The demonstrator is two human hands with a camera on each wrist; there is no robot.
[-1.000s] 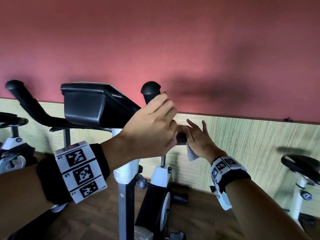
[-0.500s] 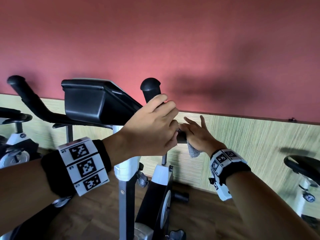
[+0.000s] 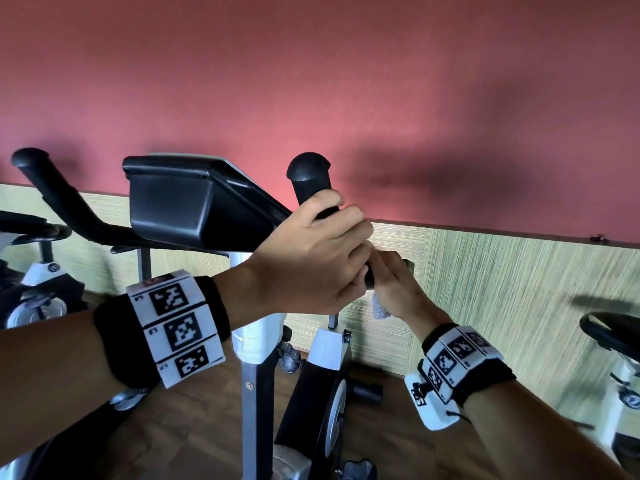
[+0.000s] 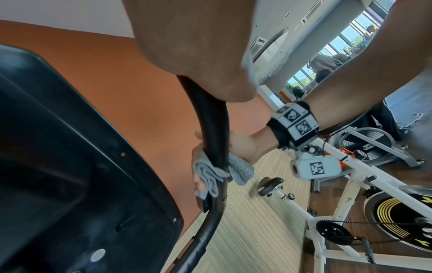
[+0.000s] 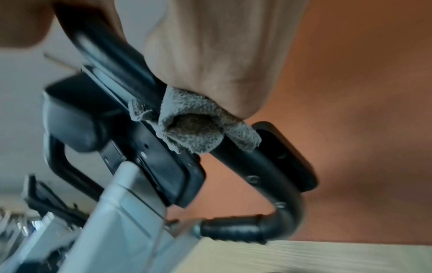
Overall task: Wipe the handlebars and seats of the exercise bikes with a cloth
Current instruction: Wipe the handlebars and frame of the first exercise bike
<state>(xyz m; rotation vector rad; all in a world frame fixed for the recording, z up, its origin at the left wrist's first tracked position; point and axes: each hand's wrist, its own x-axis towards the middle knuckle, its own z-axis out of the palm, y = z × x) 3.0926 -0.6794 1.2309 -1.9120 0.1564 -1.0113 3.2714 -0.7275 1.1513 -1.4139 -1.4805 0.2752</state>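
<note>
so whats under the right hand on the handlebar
A grey cloth wrapped round the black handlebar, gripped by the right hand. The bar surface beneath the cloth is covered.

Cloth (image 3: 380, 308) mostly under right hand (image 3: 398, 289)

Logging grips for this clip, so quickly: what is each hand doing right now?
Left hand: closed round the black handlebar, just below its end cap.
Right hand: closed on the grey cloth, wrapped against the same bar lower down.
</note>
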